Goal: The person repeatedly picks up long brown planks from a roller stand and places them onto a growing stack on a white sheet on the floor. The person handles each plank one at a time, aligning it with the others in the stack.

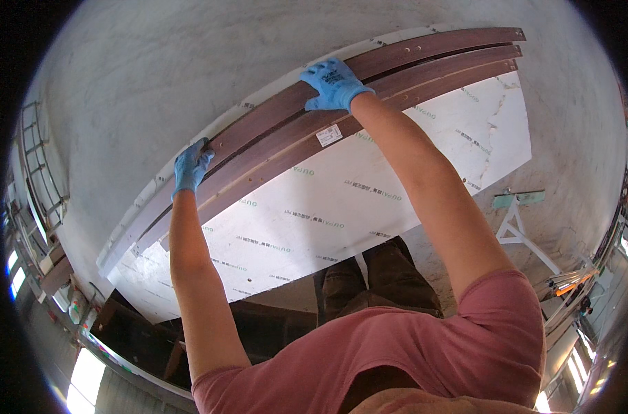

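Observation:
Three long brown wood-grain boards lie side by side, slanting up to the right, on a panel point(307, 207) covered in white printed film. My left hand point(192, 167), in a blue glove, is closed over the far board point(259, 116) toward its left end. Farther right, my right hand point(333, 85), also blue-gloved, straddles the same board, fingers at its far edge and thumb on the near side. The middle board point(286, 131) runs close beside it, with a dark gap between. A white label point(329, 135) sits by the nearest board point(424, 92). The undersides of both hands are hidden.
Grey floor point(121, 103) surrounds the panel. A white metal bracket point(517, 224) with a green top stands at the right, near some tools point(569, 279). A metal rack point(39, 162) is at the far left. Dark shelving point(131, 334) shows below the panel's left part.

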`<state>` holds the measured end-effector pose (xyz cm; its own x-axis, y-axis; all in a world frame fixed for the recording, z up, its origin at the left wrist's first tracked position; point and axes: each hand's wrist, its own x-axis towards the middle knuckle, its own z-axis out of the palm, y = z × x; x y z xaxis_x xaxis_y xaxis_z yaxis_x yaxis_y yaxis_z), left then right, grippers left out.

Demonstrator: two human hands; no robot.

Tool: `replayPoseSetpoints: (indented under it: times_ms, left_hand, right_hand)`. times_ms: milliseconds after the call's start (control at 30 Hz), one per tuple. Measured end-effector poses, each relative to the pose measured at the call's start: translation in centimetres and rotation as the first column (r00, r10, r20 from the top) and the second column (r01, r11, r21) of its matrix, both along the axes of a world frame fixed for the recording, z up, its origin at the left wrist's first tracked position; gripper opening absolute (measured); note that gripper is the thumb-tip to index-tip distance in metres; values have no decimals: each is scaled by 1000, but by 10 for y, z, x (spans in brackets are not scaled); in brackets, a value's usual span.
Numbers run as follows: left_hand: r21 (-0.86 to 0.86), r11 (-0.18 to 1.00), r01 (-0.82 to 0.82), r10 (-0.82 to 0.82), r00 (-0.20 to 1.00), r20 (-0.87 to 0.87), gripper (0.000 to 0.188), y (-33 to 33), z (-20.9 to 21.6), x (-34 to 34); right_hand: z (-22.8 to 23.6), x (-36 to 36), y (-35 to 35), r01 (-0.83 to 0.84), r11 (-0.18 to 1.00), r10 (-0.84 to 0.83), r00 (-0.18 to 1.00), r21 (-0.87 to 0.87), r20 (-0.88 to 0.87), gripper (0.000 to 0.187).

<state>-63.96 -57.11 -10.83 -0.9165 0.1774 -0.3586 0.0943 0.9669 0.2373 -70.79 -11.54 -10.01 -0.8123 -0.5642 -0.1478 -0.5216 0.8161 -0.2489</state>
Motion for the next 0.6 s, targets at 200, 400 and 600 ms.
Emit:
replayPoseSetpoints:
  times_ms: [200, 400, 600]
  left_hand:
    - [76, 996, -53, 54, 998, -19, 37, -14, -13, 0]
    - [-121, 993, 18, -26, 998, -62, 76, 7, -10, 12]
    - [-221, 974, 54, -40, 997, 69, 98, 27, 7, 6]
  right_hand:
    - [11, -10, -14, -84, 983, 72, 994, 166, 78, 68]
    - [-1, 3, -13, -36, 989, 44, 998, 140, -54, 70]
    - [10, 15, -12, 81, 993, -73, 993, 86, -88, 71]
